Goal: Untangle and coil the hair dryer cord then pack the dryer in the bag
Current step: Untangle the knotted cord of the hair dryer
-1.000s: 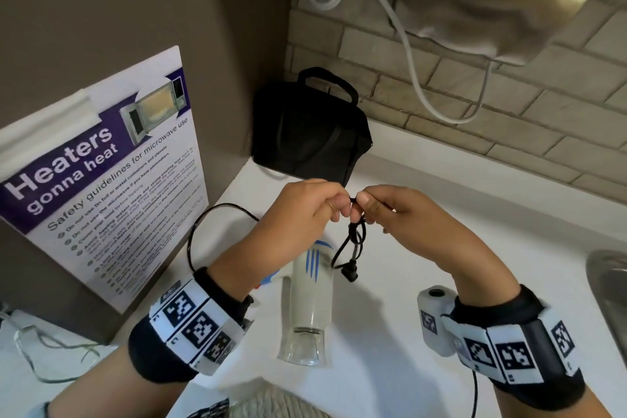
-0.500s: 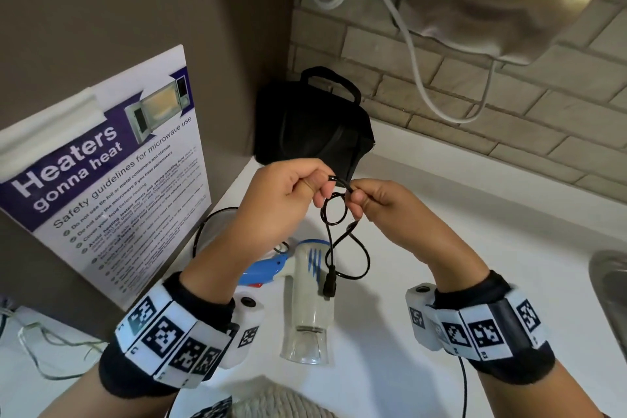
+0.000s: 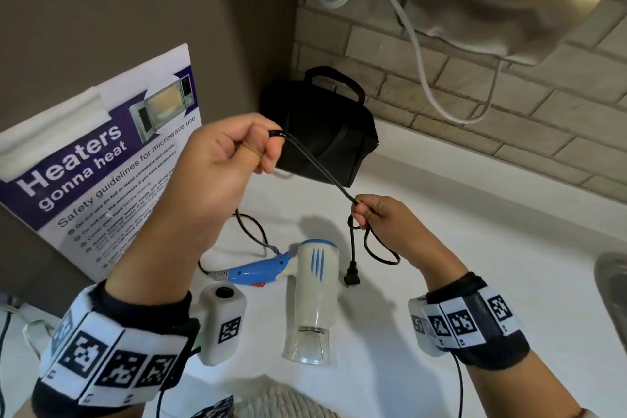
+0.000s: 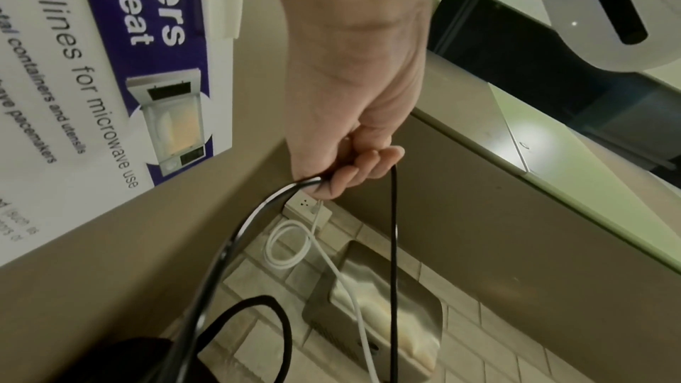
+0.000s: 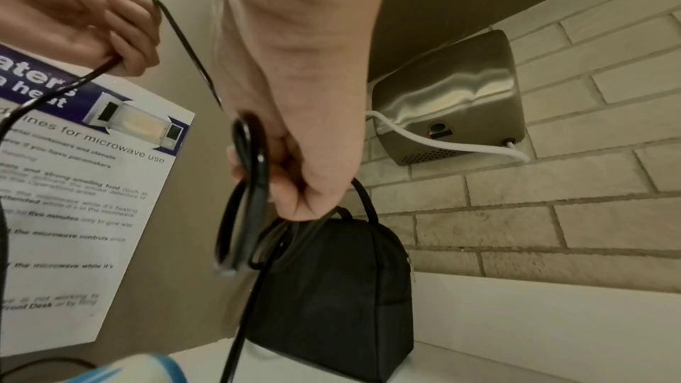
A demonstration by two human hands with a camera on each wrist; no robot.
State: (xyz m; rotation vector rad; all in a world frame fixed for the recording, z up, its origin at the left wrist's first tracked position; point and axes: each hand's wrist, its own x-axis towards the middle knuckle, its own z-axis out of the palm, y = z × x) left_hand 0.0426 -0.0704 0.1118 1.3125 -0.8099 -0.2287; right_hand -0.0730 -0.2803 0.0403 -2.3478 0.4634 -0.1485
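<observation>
Cord stretched between hands, coiling barely begun.
Black cord (image 3: 319, 166) is pinched by left hand (image 3: 217, 166) and right hand (image 3: 380, 217); hair dryer (image 3: 312, 292) lies mid-counter, bag (image 3: 325, 132) unpacked at back corner.

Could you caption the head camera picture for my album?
Left hand and right hand stretch the black cord above the hair dryer.

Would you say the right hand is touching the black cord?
Touching: the head view shows the right hand pinching the black cord between its curled fingertips.

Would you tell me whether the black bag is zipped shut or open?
Cannot tell: the bag stands upright, but no opening shows.
</observation>
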